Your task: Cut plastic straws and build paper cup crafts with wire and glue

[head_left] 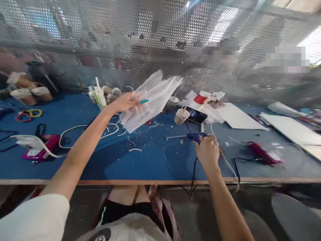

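Left grip [126, 101] pinches the near edge of a white ribbed sheet [150, 98], lifted above the blue tabletop [140, 160]; it looks light, springy, crushable, best held by its rim; right grip [207, 150] clamps a blue glue gun [198, 136].

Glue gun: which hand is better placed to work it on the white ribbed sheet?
Right. The right hand already grips the blue glue gun on the blue table; the left hand is occupied holding the white ribbed sheet up.
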Action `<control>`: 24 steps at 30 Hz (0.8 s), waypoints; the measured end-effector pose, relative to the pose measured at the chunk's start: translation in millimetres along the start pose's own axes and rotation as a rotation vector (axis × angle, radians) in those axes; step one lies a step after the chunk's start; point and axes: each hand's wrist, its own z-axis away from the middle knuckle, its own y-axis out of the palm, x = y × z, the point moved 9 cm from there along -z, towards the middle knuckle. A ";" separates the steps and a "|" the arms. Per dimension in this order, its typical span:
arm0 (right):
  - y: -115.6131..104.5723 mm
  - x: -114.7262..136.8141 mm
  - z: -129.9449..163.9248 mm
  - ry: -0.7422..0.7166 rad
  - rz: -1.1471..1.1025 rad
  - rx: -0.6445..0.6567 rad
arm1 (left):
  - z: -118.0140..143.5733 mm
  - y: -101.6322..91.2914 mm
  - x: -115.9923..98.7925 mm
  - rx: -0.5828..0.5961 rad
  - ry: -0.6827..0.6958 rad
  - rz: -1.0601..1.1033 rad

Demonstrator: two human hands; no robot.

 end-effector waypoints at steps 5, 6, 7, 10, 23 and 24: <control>17.3 -20.4 -7.8 0.132 -0.057 0.032 | 2.2 13.8 -9.8 0.092 0.041 -0.118; 18.4 -19.9 -8.8 0.135 -0.068 0.035 | 2.7 14.9 -11.4 0.102 0.058 -0.144; 18.7 -17.6 -9.4 0.128 -0.073 0.041 | 3.3 15.6 -12.2 0.112 0.073 -0.168; 14.5 -7.9 -5.7 0.132 -0.064 0.050 | 4.7 13.8 -7.3 0.116 0.053 -0.204; -18.1 58.5 18.0 -0.010 -0.218 -0.160 | 22.2 35.2 -35.6 0.339 0.196 -0.026; -11.3 51.4 13.4 0.047 -0.219 -0.147 | 22.1 32.8 -36.6 0.302 0.196 -0.086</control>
